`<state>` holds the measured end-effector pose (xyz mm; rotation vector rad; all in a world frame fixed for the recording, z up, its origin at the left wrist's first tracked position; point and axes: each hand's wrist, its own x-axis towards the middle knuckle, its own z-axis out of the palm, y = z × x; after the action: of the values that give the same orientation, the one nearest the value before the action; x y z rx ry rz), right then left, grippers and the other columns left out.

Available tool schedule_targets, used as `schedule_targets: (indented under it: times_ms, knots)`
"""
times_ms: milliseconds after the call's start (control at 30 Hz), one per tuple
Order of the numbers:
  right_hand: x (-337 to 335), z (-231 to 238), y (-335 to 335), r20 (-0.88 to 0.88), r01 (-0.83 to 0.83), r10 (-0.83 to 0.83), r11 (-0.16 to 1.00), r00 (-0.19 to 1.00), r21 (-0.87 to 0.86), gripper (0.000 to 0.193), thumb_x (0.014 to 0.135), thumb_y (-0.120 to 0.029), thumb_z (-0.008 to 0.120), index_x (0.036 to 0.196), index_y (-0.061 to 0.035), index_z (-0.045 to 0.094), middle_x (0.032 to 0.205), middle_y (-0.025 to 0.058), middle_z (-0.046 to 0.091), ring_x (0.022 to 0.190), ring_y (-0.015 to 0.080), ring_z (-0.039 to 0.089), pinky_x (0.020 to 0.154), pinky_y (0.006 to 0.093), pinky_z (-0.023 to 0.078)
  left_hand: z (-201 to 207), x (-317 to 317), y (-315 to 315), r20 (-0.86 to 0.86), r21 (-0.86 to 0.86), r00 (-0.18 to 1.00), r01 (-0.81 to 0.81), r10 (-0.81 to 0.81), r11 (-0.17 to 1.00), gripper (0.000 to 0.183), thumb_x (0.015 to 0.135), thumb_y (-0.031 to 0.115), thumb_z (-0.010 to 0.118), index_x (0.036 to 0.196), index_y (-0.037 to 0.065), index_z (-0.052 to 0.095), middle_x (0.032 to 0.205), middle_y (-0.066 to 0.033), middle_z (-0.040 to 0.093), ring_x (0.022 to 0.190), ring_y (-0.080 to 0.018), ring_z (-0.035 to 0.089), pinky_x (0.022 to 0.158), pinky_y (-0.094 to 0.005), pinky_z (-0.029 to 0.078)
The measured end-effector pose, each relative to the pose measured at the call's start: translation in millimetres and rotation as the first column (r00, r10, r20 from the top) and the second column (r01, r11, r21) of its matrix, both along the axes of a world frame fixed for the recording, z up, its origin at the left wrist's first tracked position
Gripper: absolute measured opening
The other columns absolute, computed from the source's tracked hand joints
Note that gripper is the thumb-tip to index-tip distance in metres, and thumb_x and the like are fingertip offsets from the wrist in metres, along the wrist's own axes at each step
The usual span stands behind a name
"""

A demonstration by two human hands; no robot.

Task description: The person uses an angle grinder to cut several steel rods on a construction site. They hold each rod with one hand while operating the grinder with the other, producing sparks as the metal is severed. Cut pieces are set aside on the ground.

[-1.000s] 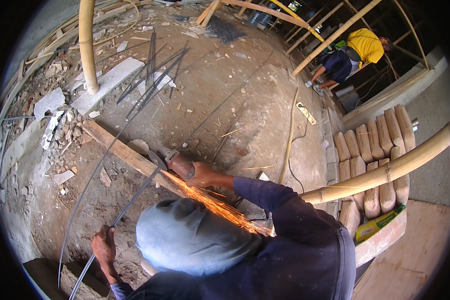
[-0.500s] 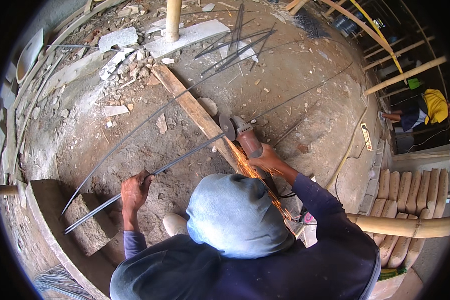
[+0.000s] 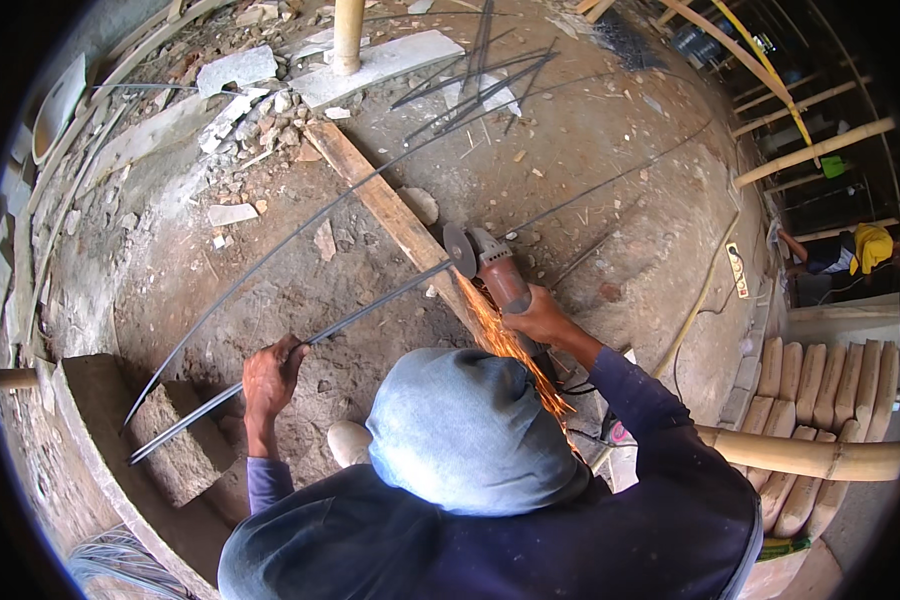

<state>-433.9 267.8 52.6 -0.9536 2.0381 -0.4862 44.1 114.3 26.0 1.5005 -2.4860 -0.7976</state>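
My left hand (image 3: 270,385) is closed around thin steel rods (image 3: 370,304), which lie together and slant up to the right. Their far part crosses a wooden plank (image 3: 395,215) on the ground. In my right hand (image 3: 542,318) is an angle grinder (image 3: 497,270) with a reddish-brown body. Its disc (image 3: 459,250) stands at the rods beside the plank, and whether it is part-way through them I cannot tell. Orange sparks (image 3: 500,345) stream from there back past my right wrist. Another long bent rod (image 3: 260,268) runs over the plank, farther off than the held ones.
Cut rods (image 3: 480,90) lie loose at the far side, near a bamboo post (image 3: 347,40). Rubble (image 3: 270,120) is at the far left, a concrete block (image 3: 180,440) near left. To the right are a power strip (image 3: 737,270), stacked sacks (image 3: 820,385) and a person in a yellow cap (image 3: 872,248).
The sparks look thicker and brighter. Grinder, rods and both hands keep nearly the same places. The person at the right has shifted posture.
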Motion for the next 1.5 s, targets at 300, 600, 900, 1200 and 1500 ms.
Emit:
schedule_targets:
  times_ms: [300,600,900,1200,1500]
  knots:
    - [-1,-8,-2,0.025,0.01,-0.01,1.0,1.0,-0.024,0.065,0.073,-0.029,0.09,0.125,0.002,0.068,0.105,0.0128,0.075,0.09,0.0236,0.072,0.082,0.0395,0.059,-4,2,1,-0.023,-0.021,1.0,-0.001,0.0,1.0,0.024,0.107,0.036,0.069,0.107,0.013,0.072,0.089,-0.02,0.075,0.088,-0.0462,0.072,0.076,-0.054,0.054]
    - [-3,-26,5,0.057,0.02,-0.012,0.991,0.998,-0.132,0.061,0.072,-0.026,0.09,0.124,-0.0003,0.07,0.105,0.0105,0.075,0.092,0.0205,0.07,0.083,0.0399,0.057,-11,2,-4,0.019,0.01,1.0,0.015,-0.016,1.0,0.028,0.109,0.038,0.066,0.104,0.011,0.068,0.088,-0.0228,0.073,0.087,-0.0498,0.07,0.074,-0.0558,0.052]
    - [-4,-8,4,0.035,0.014,-0.013,0.999,0.999,-0.032,0.057,0.071,-0.027,0.089,0.117,-0.0006,0.068,0.098,0.0088,0.073,0.089,0.0218,0.068,0.083,0.0409,0.056,-7,1,-2,0.031,0.004,1.0,0.002,-0.002,1.0,0.026,0.109,0.037,0.066,0.106,0.012,0.071,0.088,-0.0227,0.074,0.088,-0.0499,0.07,0.076,-0.0559,0.053]
    - [-5,-27,-1,0.027,0.041,-0.04,0.997,0.999,-0.063,0.067,0.07,-0.031,0.092,0.123,0.0003,0.066,0.106,0.0118,0.073,0.095,0.0211,0.069,0.086,0.0397,0.056,-6,0,-1,0.01,-0.012,1.0,0.0,0.0,1.0,0.023,0.107,0.036,0.069,0.106,0.013,0.071,0.087,-0.0221,0.074,0.086,-0.0483,0.071,0.075,-0.0546,0.054]
    - [-7,-16,1,0.091,-0.023,0.022,1.0,0.996,0.003,0.062,0.074,-0.022,0.089,0.126,0.0007,0.066,0.1,0.0095,0.073,0.088,0.0192,0.07,0.083,0.0385,0.058,-8,3,-2,-0.011,-0.014,1.0,0.01,-0.011,1.0,0.028,0.107,0.041,0.07,0.107,0.013,0.073,0.092,-0.0175,0.076,0.088,-0.0431,0.074,0.075,-0.052,0.056]
